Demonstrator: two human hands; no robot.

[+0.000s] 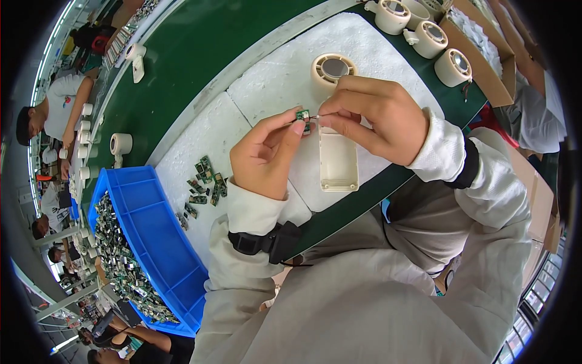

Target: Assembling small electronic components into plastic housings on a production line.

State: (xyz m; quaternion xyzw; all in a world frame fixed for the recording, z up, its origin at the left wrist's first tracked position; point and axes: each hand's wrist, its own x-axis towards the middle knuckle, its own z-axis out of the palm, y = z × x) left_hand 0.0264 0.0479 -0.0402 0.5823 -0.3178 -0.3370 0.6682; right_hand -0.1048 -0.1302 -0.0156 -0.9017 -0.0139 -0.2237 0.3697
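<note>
My left hand (267, 151) pinches a small green circuit board (305, 113) between thumb and fingertips. Close by, my right hand (382, 115) is closed on the end of a thin wire (314, 117) at the board's edge; its fingers partly hide that end. Just below both hands lies the cream plastic housing (339, 161), its hollow handle facing up. A round head (333, 65) with a grey disc in its centre sits beyond my right hand, and my fingers cover the area between it and the handle. Several loose circuit boards (208, 176) lie left of my left hand.
White foam sheets (273, 67) cover the bench beside a green belt (188, 54). A blue bin (160, 224) full of circuit boards stands at left. Several cream round housings (429, 37) and a cardboard box (485, 54) are at far right. Other people work along the left.
</note>
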